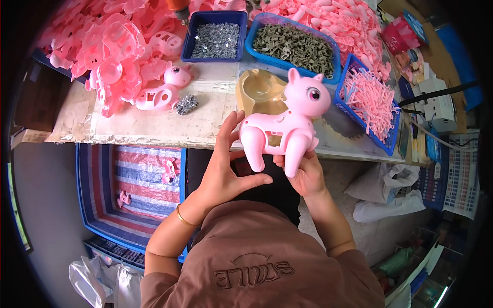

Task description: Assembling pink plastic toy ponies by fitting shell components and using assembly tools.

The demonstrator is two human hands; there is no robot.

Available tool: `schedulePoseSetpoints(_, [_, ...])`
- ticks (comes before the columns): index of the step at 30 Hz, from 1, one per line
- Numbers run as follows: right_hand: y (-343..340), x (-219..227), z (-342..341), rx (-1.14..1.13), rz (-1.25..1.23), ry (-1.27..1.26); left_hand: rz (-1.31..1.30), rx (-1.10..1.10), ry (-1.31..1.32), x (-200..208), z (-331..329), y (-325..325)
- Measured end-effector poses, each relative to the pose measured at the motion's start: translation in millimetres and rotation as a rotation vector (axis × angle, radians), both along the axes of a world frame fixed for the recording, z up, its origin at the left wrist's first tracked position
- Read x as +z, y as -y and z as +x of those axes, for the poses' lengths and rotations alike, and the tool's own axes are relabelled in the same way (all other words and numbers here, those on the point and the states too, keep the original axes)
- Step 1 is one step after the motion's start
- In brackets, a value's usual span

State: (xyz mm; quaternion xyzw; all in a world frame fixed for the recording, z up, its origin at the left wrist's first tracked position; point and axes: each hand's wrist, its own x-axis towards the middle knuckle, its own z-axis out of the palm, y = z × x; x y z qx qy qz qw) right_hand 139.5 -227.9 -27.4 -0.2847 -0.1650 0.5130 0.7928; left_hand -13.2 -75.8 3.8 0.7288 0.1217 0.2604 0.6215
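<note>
A pink plastic toy pony (280, 123) is held upright over the near edge of the workbench, its head to the right. My right hand (309, 174) grips it from below by the front leg and underside; some of those fingers are hidden behind the toy. My left hand (218, 167) is open beside the pony's rear, thumb stretched out below the hind leg and fingers raised. Whether its fingertips touch the toy, I cannot tell. Directly behind the pony lies a tan moulded holder (259, 90) with a hollow.
Pink shell parts (118, 46) heap at the back left, near another pony body (159, 95) and a small screw pile (186, 104). Trays hold screws (215, 38), grey-green parts (295, 46) and pink sticks (367, 97). An orange-handled driver (178, 6) hangs above. A lined blue bin (149, 169) stands lower left.
</note>
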Motion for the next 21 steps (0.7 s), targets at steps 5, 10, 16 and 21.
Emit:
schedulePoseSetpoints(5, [-1.2,-11.2,7.4,0.061,0.013,-0.001,-0.142,-0.039,-0.041,2.8,1.2,1.5])
schedulePoseSetpoints(10, [-2.0,-13.1,12.8,0.054,0.040,-0.120,-0.218,-0.100,-0.028,4.0,-2.6,-2.8])
schedulePoseSetpoints(16, [-8.2,3.0,-0.2,0.183,-0.061,0.123,-0.582,-0.123,0.087,6.7,-11.4,-7.4])
schedulePoseSetpoints(21, [-20.2,2.6,-30.7,0.330,-0.224,0.497,-0.548,0.038,-0.265,12.7,-66.4,-44.9])
